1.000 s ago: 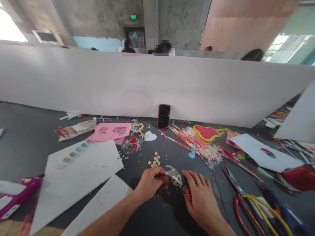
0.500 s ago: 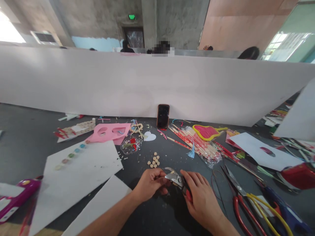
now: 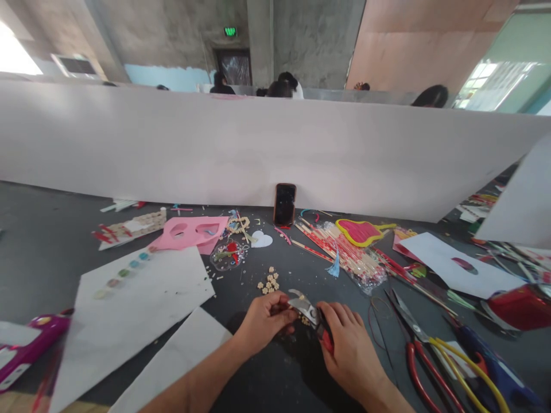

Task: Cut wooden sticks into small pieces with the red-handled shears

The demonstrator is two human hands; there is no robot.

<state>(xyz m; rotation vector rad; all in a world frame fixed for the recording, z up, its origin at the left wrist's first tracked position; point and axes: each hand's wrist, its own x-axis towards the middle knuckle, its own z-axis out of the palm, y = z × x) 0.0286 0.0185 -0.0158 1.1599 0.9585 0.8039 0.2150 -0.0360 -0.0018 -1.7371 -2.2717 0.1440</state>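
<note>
My right hand [image 3: 350,347] is wrapped round the red handles of a pair of small metal cutters [image 3: 306,310], whose silver jaws point left. My left hand [image 3: 263,321] is closed in a pinch right at the jaws, holding something too small to make out. Both hands rest low on the dark table [image 3: 47,241] near its front edge. A small heap of pale wooden flower beads [image 3: 270,281] lies just beyond the left hand.
White paper sheets [image 3: 142,292] lie to the left, red-handled scissors [image 3: 415,344] and a wire loop to the right. A bundle of red and wooden sticks [image 3: 348,252], a pink card [image 3: 193,231] and a phone [image 3: 284,203] leaning on a white partition [image 3: 215,149] lie further back.
The hands and cutters stay almost in place; the cutters' jaws have shifted slightly against the left fingertips. The view has drifted a little.
</note>
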